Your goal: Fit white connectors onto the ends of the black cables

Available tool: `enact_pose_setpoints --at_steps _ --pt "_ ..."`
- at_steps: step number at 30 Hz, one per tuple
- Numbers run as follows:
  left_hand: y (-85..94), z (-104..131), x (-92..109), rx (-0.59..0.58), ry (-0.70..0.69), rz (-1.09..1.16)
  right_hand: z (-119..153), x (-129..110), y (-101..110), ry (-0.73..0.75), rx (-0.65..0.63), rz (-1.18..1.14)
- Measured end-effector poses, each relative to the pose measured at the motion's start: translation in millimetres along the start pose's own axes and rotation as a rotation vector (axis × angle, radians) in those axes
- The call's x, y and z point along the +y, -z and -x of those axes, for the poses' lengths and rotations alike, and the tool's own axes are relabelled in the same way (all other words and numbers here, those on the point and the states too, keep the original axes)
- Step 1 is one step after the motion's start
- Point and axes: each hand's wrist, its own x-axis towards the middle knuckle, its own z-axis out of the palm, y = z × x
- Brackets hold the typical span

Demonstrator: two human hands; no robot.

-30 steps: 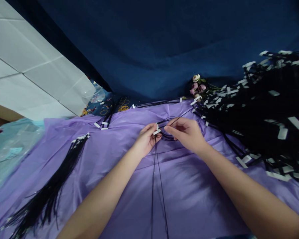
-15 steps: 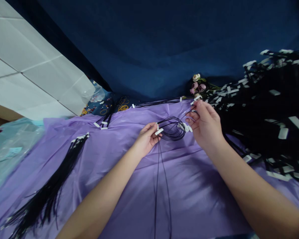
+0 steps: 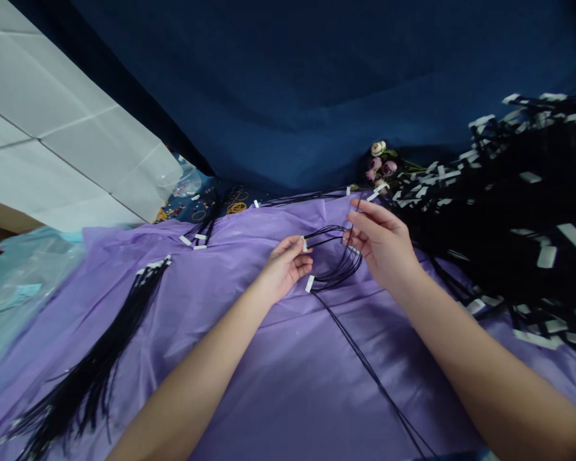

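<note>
Black cords (image 3: 338, 275) with white end tabs curve between my two hands. My left hand (image 3: 288, 264) pinches one white tab at the cords' upper left end. Just below its fingers another white tab (image 3: 310, 283) hangs free, and two cords run from it down to the lower right. My right hand (image 3: 381, 240) is closed on a thin black cord (image 3: 355, 221) that rises above its fingertips, at the right side of the loop. Purple cloth (image 3: 269, 384) lies under both hands.
At the right is a big heap of black cords with white tabs (image 3: 509, 205). A black cord bundle (image 3: 120, 326) lies at the left. Artificial flowers (image 3: 381, 163) and yellow rings (image 3: 237, 208) sit by the blue curtain (image 3: 292, 96). Clear plastic (image 3: 29, 288) covers the far left.
The lower white tab has left my left fingers and dropped, and the cords from it swung right. My right hand has moved slightly left and down, nearer the loop, which now hangs more open.
</note>
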Motion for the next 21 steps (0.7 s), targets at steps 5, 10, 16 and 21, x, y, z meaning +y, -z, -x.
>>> enact_pose_setpoints --at_steps 5,10,16,21 --pt "-0.3 -0.6 -0.5 0.003 -0.015 0.035 4.8 3.2 0.7 0.008 -0.132 0.226" --pt "-2.7 0.7 1.0 0.056 -0.038 0.114 8.2 5.4 2.3 0.058 -0.241 0.419" --pt "-2.9 -0.2 0.5 0.077 -0.054 0.167 5.6 5.8 3.8 0.018 -0.199 0.414" --pt "-1.9 0.2 0.4 0.073 -0.045 0.162 4.4 8.0 4.1 0.03 -0.188 0.432"
